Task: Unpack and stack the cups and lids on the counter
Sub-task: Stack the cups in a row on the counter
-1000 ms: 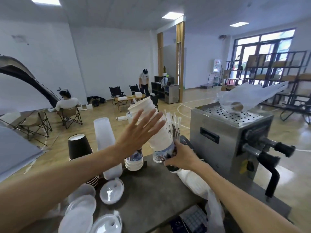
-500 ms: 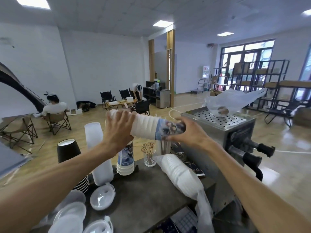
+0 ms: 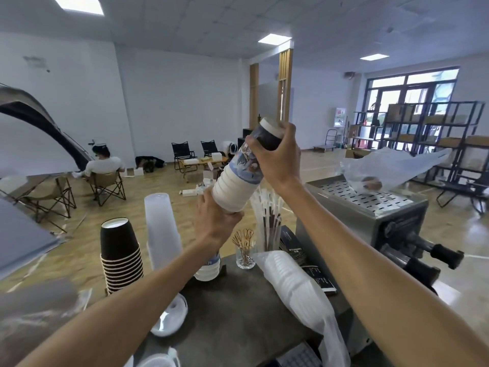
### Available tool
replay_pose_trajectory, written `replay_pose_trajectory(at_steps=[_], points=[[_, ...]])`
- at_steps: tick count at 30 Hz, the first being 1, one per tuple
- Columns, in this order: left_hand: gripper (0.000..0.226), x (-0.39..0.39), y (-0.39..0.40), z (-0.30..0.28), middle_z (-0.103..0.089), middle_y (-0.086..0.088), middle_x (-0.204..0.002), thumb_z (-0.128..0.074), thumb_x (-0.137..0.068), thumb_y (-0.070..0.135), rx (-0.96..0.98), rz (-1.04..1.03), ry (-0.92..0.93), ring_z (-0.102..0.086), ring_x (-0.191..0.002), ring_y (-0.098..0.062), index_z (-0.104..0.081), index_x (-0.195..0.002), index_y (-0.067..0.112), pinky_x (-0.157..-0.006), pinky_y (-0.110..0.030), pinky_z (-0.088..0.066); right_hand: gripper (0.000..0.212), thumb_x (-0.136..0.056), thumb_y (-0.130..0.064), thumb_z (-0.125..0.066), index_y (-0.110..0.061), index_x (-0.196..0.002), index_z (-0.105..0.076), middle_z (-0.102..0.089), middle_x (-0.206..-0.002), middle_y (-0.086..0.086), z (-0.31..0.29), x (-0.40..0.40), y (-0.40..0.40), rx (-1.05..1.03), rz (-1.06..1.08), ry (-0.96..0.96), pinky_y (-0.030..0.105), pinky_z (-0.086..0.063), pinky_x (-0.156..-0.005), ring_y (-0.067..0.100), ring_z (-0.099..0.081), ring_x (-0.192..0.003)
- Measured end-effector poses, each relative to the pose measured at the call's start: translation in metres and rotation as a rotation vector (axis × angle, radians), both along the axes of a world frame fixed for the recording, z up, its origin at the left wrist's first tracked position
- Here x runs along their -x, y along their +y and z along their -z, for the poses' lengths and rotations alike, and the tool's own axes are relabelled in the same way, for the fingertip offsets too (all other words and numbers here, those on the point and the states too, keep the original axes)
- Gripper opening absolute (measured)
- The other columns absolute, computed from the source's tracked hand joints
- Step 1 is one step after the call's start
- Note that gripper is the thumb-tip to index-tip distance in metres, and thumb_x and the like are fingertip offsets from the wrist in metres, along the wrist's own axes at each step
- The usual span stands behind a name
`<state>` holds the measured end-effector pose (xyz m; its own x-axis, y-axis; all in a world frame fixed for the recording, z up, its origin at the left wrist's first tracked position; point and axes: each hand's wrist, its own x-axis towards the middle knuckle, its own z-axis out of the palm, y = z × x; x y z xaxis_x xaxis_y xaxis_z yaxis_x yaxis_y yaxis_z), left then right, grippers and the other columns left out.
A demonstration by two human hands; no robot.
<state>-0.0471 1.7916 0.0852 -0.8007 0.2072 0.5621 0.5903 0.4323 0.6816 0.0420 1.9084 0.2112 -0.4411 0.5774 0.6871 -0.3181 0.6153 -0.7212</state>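
Above the counter (image 3: 238, 313), both hands grip a tilted cup stack (image 3: 238, 181): left hand (image 3: 214, 221) low, right hand (image 3: 277, 160) high.

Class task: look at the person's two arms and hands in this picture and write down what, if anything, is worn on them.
Both forearms are bare as far as the picture shows: no sleeves, gloves or watch. The left hand and right hand show no rings or markings on the fingers that can be made out.

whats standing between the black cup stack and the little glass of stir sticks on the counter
In the head view, the frosted cup stack stands between black cup stack and glass; the left forearm crosses there too.
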Motion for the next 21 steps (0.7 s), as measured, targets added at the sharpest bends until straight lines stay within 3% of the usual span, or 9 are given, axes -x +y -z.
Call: replay_pose_trajectory(at_steps=[6, 10, 15, 21], points=[[0.088, 0.034, 0.006, -0.015, -0.058, -0.003, -0.112, -0.083, -0.048, 0.055, -0.227, 0.002, -0.183, -0.061, -0.098, -0.025, -0.046, -0.121, 0.024, -0.082, -0.045, -0.057, 0.069, -0.078, -0.041, -0.084, -0.011, -0.129, -0.047, -0.061, -0.114, 0.001, -0.042, 0.056, -0.019, -0.023, -0.143, -0.089, 0.036, -0.058, -0.087, 0.021, -0.063, -0.104], [0.090, 0.058, 0.006, -0.007, -0.064, 0.000, -0.108, -0.083, -0.045, 0.058, -0.294, -0.042, -0.251, -0.064, -0.092, -0.020, -0.051, -0.121, 0.021, -0.074, -0.037, -0.055, 0.067, -0.084, -0.041, -0.079, -0.012, -0.134, -0.046, -0.062, -0.119, 0.003, -0.040, 0.087, -0.034, -0.079, -0.199, -0.135, 0.034, -0.054, -0.088, 0.019, -0.059, -0.105], [0.077, 0.071, 0.006, 0.020, -0.064, 0.002, -0.104, -0.092, -0.059, 0.038, -0.320, -0.048, -0.316, -0.062, -0.089, -0.020, -0.053, -0.121, 0.016, -0.070, -0.031, -0.048, 0.066, -0.086, -0.039, -0.078, -0.013, -0.136, -0.045, -0.062, -0.125, 0.005, -0.010, 0.117, -0.036, -0.064, -0.234, -0.201, 0.033, -0.052, -0.089, 0.016, -0.055, -0.103], [0.057, 0.075, -0.001, 0.066, -0.060, 0.008, -0.087, -0.093, -0.061, 0.032, -0.229, -0.078, -0.351, -0.061, -0.079, -0.019, -0.050, -0.098, 0.028, -0.071, -0.035, -0.053, 0.065, -0.086, -0.041, -0.077, -0.014, -0.136, -0.045, -0.059, -0.122, 0.002, 0.041, 0.142, -0.022, 0.032, -0.240, -0.369, 0.037, -0.051, -0.096, 0.019, -0.056, -0.108]])
